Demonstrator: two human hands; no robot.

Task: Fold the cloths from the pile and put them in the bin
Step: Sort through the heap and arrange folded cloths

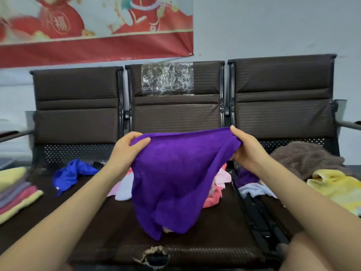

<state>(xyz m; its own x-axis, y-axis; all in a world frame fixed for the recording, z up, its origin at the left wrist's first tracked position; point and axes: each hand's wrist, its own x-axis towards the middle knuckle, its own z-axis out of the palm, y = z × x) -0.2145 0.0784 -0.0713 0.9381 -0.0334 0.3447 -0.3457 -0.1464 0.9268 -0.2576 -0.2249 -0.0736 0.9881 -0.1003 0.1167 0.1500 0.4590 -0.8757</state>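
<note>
- The left hand [127, 148] is pinching the upper left corner of a purple cloth [175, 178], thumb lying on the front face and the fingers curled behind the edge.
- The right hand [246, 147] is gripping the upper right corner of the purple cloth, the fabric bunching up inside its curled fingers.
- The purple cloth is hanging in the air between the two hands, its top edge sagging slightly and its lower end drooping to a loose point above the middle seat [121, 222] of a row of dark brown chairs.
- A pile of pink, pale and coral cloths [214, 194] is lying on the middle seat, behind the purple cloth and largely hidden by it.
- A crumpled blue cloth [70, 175] is lying to the left of the purple cloth, near the gap between the seats.
- Further left of the purple cloth, a stack of folded cloths [17, 194] in yellow, grey and pink is sitting at the edge of the view.
- To the right of the purple cloth, a brown cloth [304, 159] and a yellow cloth [336, 186] are lying heaped on the right-hand seat, with another purple piece and a pale one just beside the right forearm.
- A clear plastic patch [167, 78] is sticking to the backrest above the purple cloth.
- A red banner [93, 47] is hanging on the wall, above and left of the purple cloth.
</note>
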